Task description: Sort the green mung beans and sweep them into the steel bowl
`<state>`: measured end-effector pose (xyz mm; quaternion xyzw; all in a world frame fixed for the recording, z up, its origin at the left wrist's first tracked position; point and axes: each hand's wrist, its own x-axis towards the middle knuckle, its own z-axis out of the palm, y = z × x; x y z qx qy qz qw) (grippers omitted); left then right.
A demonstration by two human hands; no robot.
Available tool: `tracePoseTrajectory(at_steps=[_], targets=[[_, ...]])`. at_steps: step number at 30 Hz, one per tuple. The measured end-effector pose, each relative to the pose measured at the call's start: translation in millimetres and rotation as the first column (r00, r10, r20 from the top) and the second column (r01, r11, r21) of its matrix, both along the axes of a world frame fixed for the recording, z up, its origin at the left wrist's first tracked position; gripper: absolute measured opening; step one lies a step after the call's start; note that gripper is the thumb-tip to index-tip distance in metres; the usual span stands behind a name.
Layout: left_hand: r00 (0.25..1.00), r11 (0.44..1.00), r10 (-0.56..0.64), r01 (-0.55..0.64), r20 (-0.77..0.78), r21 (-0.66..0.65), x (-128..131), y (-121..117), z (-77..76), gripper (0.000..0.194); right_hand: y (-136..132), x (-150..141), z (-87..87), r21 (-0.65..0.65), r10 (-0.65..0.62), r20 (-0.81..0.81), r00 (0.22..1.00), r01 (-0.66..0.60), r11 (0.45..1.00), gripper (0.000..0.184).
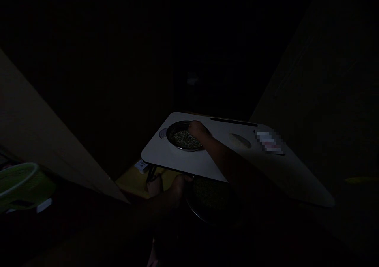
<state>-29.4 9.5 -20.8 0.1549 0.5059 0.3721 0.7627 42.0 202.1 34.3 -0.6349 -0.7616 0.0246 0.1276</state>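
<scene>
Low down, the left hand sits at the edge of a dark round pan of green grain, its grip too dim to tell. Above, the right hand dips, fingers hidden, into a steel bowl of speckled grain on the white bench.
</scene>
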Motion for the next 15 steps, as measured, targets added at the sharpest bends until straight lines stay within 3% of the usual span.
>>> tracePoseTrajectory(at_steps=[3,5,7,9,12,15], targets=[[1.0,1.0,0.01,-0.01,-0.017,-0.007,1.0,1.8,-4.9,0.008,-4.1,12.7,5.1,0.196,0.009,0.045,0.999,-0.017,0.98,0.026],[1.0,1.0,0.009,-0.01,-0.028,-0.016,1.6,3.4,-9.1,0.008,-3.1,23.8,7.5,0.248,-0.05,0.039,0.998,0.038,0.968,0.028],[1.0,1.0,-0.006,0.005,-0.019,-0.02,2.1,4.4,-11.9,0.007,0.2,36.7,6.7,0.161,-0.161,-0.019,0.987,0.162,0.974,0.035],[1.0,1.0,-0.014,0.014,-0.017,-0.021,2.4,4.5,-12.2,0.007,3.4,48.9,2.3,-0.088,-0.227,-0.124,0.966,0.217,0.972,0.037],[0.991,0.998,0.055,-0.06,-0.124,-0.035,0.9,2.2,-9.3,0.006,3.3,60.3,-6.3,-0.348,-0.269,-0.371,0.889,0.136,0.928,0.034],[0.961,0.989,0.142,-0.149,-0.237,-0.009,-2.8,-1.4,-5.0,0.01,-1.9,64.8,-8.8,-0.387,-0.248,-0.524,0.815,0.031,0.921,0.027]])
